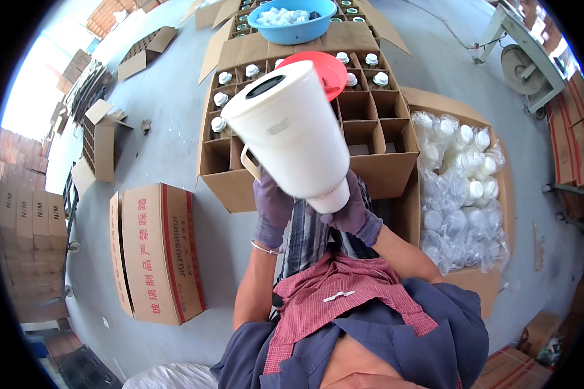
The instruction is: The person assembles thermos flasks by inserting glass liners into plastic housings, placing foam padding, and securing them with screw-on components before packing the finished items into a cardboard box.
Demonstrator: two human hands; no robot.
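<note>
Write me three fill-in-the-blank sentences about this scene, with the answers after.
1. Both gloved hands, left hand and right hand, hold a large white plastic ____.
2. The round plastic funnel resting on the divided cardboard box is ____.
3. The round basin holding white caps is ____.

Missing words: jug; red; blue

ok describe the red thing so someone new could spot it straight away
Start at the open cardboard box with dividers, just beyond the big white jug. The red funnel sits on the capped bottles there, partly hidden by the jug. It is the only red, round item there.
</note>
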